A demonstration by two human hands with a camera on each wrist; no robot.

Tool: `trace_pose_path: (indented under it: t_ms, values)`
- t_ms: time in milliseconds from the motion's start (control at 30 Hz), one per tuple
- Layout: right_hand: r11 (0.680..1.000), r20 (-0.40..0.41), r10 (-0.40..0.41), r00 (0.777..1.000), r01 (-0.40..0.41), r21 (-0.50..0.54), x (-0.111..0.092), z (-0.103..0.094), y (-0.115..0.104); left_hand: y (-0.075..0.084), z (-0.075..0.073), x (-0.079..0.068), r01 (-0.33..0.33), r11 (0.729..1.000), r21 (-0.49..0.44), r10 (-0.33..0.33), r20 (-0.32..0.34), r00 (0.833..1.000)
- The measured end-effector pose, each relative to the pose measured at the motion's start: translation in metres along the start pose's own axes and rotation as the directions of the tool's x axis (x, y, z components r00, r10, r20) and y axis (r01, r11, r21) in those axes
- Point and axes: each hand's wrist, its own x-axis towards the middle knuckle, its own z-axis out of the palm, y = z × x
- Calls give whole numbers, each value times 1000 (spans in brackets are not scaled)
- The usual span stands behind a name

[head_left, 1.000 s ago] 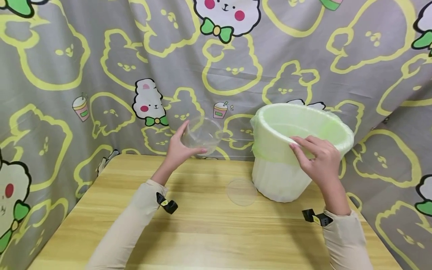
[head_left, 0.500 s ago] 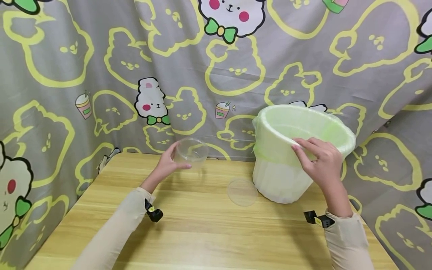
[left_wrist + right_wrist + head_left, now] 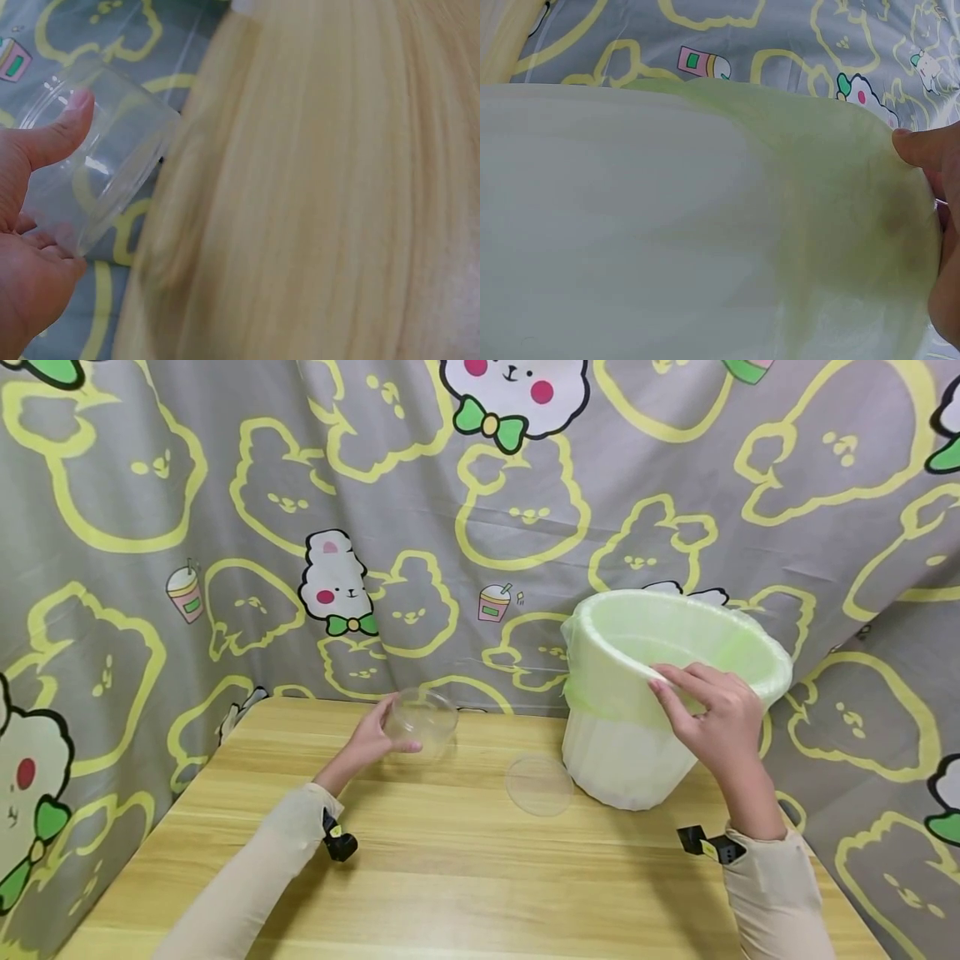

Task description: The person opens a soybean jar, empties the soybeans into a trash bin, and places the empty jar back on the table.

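Note:
My left hand [image 3: 373, 735] grips a clear round plastic container [image 3: 426, 727] by its side, close over the table's back edge. In the left wrist view the thumb lies across the near wall of the see-through container [image 3: 112, 150], with the other fingers around its far side. My right hand [image 3: 716, 710] pinches the near rim of a white trash can [image 3: 622, 760] lined with a pale green bag [image 3: 615, 693]. The right wrist view shows the thumb and fingers at the edge of the bag-covered can [image 3: 630, 210]. A thin clear disc, like a lid [image 3: 538, 785], lies flat left of the can.
The wooden table [image 3: 450, 877] runs to a grey patterned curtain [image 3: 405, 527] behind and at both sides. The trash can stands at the back right, leaning slightly. Each wrist carries a small black camera [image 3: 340, 839].
My left hand has moved down and to the left, lowering the clear container from in front of the curtain toward the table. The right hand stays on the can's rim.

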Motion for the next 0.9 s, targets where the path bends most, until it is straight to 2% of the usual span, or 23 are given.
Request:
trace_pose_path:
  t_ms: [333,533,667,900]
  values:
    - [1000,7,3,1000,-3,0,-1,0,1,-13,2,-5,-24,1000,-5,24,31,999]
    - [1000,6,-1,1000,1,-7,0,-1,1,-20,-2,-7,-42,998,-50,44,39,998]
    - [1000,7,1,1000,-1,-6,0,-1,1,-24,-5,-10,-12,998,-66,16,69,997]
    - [1000,12,6,1000,-6,-9,0,-1,0,-34,-8,-12,16,999,-36,-12,109,994]
